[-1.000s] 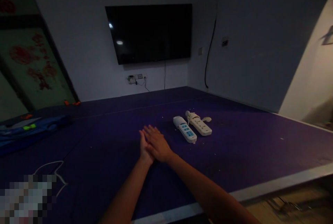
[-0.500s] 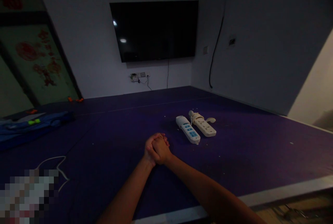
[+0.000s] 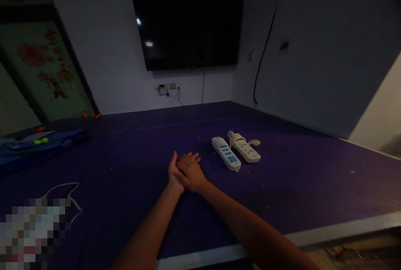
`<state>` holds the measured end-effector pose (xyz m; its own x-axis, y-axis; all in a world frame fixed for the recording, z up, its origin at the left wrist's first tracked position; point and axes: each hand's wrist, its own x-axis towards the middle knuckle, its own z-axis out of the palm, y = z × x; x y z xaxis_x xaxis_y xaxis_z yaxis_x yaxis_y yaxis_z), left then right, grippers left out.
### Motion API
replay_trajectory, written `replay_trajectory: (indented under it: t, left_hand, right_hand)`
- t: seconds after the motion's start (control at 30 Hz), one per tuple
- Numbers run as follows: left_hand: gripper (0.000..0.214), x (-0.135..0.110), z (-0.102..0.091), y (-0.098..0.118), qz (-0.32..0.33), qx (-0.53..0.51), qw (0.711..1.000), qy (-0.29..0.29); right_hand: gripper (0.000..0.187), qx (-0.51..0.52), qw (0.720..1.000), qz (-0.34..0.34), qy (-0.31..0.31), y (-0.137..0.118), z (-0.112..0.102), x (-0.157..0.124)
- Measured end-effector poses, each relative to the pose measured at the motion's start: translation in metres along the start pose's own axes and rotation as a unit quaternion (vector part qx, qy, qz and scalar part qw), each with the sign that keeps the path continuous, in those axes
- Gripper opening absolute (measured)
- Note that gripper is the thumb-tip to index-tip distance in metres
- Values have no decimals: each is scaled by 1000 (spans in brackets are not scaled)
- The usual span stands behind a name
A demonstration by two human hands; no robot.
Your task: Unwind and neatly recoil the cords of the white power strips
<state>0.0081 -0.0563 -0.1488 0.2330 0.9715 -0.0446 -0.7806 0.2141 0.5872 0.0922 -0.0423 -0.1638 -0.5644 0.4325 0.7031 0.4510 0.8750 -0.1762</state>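
My left hand (image 3: 173, 173) is turned palm up, its thumb raised and its fingers stretched out. Across that palm lies my right hand (image 3: 192, 173), palm down, with the fingers extended; neither holds an object. Right of my hands, a white power strip with blue sockets (image 3: 231, 159) rests on the purple surface (image 3: 140, 157), its cord wound round the far end. Beside it is a cream power strip (image 3: 249, 151), its cord likewise wrapped and its plug to the right. My hands touch neither strip.
Blue clothing (image 3: 59, 140) lies at the left edge, and a thin white cable (image 3: 70, 197) curls nearer me beside a blurred patch. A pale edge (image 3: 332, 234) borders the surface in front. A television (image 3: 191, 31) hangs on the far wall; a black cable (image 3: 266, 44) dangles at right.
My hands were clasped together with fingers wrapped; now they have loosened, fingers straightened, the right lying flat over the left palm. The view has tilted slightly. Both power strips stay put.
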Motion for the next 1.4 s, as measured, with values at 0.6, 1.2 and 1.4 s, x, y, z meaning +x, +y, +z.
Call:
replay_trajectory:
  t: [0.6, 1.2, 1.4]
  left_hand:
    - [54, 3, -15, 21, 11, -59, 998, 22]
    - [59, 7, -21, 21, 21, -52, 998, 16]
    - [61, 5, -20, 20, 17, -51, 998, 14]
  right_hand:
    - [52, -94, 976, 191, -54, 19, 4, -4]
    - [49, -108, 978, 169, -64, 15, -5, -3]
    - [53, -114, 977, 168, -65, 13, -4, -4]
